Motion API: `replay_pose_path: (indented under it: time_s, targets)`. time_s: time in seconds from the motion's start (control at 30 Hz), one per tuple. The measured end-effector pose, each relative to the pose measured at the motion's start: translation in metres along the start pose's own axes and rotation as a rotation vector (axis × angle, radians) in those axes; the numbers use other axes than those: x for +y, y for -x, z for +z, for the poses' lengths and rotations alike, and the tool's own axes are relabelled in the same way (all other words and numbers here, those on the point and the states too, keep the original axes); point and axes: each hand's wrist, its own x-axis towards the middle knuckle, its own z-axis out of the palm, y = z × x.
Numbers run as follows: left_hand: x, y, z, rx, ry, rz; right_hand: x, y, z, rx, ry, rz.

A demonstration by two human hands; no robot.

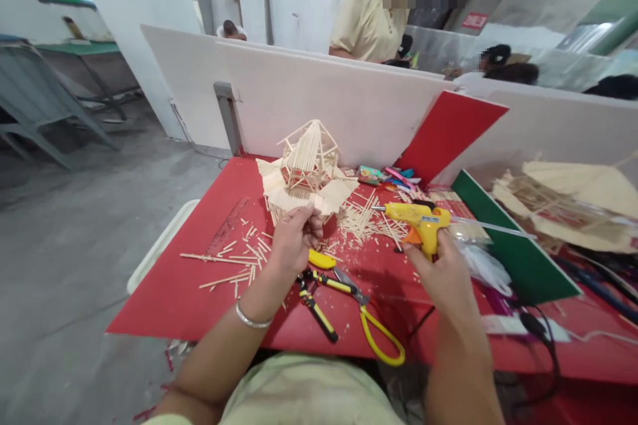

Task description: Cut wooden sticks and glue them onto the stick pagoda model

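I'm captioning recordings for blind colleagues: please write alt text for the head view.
A person's right hand holds a yellow glue gun; the left hand is at the front of a model built from thin wooden sticks. Loose sticks and yellow-handled tools lie on the red tabletop.

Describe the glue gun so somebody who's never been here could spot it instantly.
Find the red tabletop, then the person's right hand above it. That hand grips the glue gun: yellow, with a long pale stick poking from its back, unlike the yellow-handled scissors lying nearby.
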Motion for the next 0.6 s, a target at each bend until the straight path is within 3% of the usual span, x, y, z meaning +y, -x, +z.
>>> replay_pose_path:
  time_s: [0.27, 0.6]
  targets:
    - [-0.007, 0.044, 0.008, 0.021, -0.064, 0.045, 0.036, 0.028, 0.005, -0.083, -0.151, 0.052]
    - [0.004, 0.051, 0.024, -0.002, -0.064, 0.096, 0.0, 0.016, -0.012, -0.092, -0.319, -0.104]
